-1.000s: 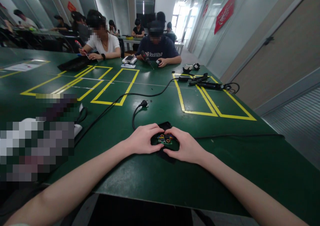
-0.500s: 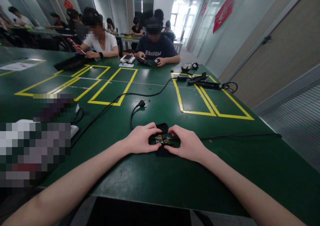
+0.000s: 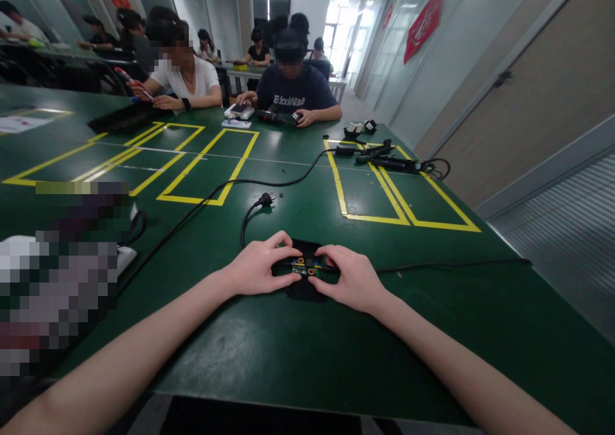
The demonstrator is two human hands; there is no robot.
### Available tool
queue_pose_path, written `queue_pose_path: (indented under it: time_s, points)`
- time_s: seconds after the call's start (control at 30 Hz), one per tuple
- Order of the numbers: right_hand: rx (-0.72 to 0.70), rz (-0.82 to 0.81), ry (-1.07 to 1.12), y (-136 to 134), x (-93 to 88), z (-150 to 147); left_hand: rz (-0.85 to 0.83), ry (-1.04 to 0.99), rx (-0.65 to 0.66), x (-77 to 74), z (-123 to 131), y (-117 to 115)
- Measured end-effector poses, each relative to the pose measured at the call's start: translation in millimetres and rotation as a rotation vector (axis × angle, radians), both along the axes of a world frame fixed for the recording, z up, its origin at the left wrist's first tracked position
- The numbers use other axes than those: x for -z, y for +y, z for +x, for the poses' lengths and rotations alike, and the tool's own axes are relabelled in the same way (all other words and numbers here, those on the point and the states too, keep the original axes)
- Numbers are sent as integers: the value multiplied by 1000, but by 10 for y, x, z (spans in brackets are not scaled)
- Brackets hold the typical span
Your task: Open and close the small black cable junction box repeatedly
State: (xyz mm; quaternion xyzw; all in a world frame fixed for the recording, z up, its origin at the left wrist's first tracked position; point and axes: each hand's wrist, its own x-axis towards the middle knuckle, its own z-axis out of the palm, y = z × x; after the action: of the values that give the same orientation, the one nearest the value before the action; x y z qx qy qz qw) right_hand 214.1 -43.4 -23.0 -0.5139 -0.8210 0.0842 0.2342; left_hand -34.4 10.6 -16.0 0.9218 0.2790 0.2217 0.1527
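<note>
Between my hands is a small circuit board (image 3: 305, 268) with copper-coloured rings and coloured wires. Black casing pieces (image 3: 307, 292) lie open above and below it, close to the tabletop. From the left side, my left hand (image 3: 259, 268) pinches the board's edges between thumb and fingers. My right hand (image 3: 354, 277) does the same on the right, its fingertips over the far and near edges. A black cord with a plug (image 3: 266, 199) curves out behind my left hand. Another black cord (image 3: 456, 263) runs off to the right from the board's side.
A long cable (image 3: 250, 180) crosses the green table (image 3: 240, 352). Black cabled gear (image 3: 391, 163) lies at the far right, near yellow tape outlines (image 3: 379, 218). Blurred items sit at left. Two people work across the table, with a black tray (image 3: 122, 118) and a white device (image 3: 239, 111).
The view has shifted slightly, so the scene sits a little further left. Both hands keep their hold around the board. A hand of the person opposite has moved onto the white device.
</note>
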Motion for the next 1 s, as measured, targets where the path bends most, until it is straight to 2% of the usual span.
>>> queue_pose_path:
  time_s: [0.27,0.43,0.7,0.83,1.0]
  points:
    - [13,8,41,28,6,57,-58,-38,-37,0,-145,166]
    - [31,12,25,78,-18,177,-97,-24,-69,-7,-153,178]
    - [-129,121,87,83,9,260,-85,84,-86,-12,-185,221]
    - [-170,54,72,51,29,280,-81,121,-118,0,-217,248]
    - [-75,-40,22,47,37,258,-86,142,-187,-18,-245,260]
